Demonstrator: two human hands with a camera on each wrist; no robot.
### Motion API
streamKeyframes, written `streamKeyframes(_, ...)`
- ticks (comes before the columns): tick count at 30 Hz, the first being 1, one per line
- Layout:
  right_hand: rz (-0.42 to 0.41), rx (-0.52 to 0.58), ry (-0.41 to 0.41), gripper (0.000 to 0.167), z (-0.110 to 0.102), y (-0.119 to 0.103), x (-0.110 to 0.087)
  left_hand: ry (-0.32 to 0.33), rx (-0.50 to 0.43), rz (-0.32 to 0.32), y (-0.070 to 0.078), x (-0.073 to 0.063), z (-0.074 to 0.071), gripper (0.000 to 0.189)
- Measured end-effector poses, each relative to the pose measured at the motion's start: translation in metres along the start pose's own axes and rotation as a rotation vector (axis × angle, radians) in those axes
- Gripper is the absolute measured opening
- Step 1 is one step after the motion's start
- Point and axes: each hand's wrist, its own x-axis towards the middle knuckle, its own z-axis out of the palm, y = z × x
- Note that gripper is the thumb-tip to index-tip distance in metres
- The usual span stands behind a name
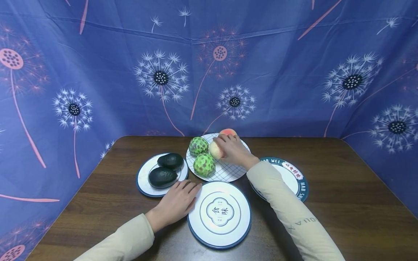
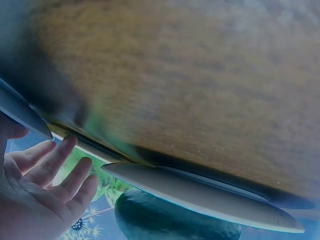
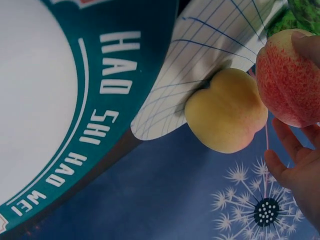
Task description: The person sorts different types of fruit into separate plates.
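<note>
In the head view, we saw the right hand (image 1: 236, 149) curled over a round, yellow-and-red peach (image 1: 215, 150) at the middle of a white plate with blue grid lines (image 1: 225, 176). We judged that a careless sweep could roll the second round, pinkish peach (image 1: 227, 131) off that plate's far edge. On the near side of the gridded plate, the left hand (image 1: 177, 201) lay beside a round white plate with a blue rim (image 1: 219, 232); we could not tell whether they touched.

In the left wrist view, we found its fingers spread, holding nothing, the palm cut off.

In the right wrist view, we saw thumb and fingers pinching the red-speckled peach; too loose a pinch might drop it. Its underside was hard to make out.
</note>
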Motion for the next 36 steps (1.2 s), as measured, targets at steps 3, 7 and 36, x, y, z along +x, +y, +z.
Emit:
streamKeyframes(3, -0.006, 0.008, 0.013, 0.075, -0.002, 0.000, -0.001, -0.014, -0.003, -0.007, 0.001, -0.001, -0.001, 0.046)
streamKeyframes(7, -0.005, 0.008, 0.021, 0.075, -0.005, 0.000, -0.005, -0.014, -0.001, -0.007, 0.001, -0.002, -0.002, 0.046)
streamKeyframes(36, -0.077, 0.051, 0.047, 0.083, -0.018, -0.005, -0.040, -0.054, -0.008, -0.013, 0.003, -0.004, -0.004, 0.049)
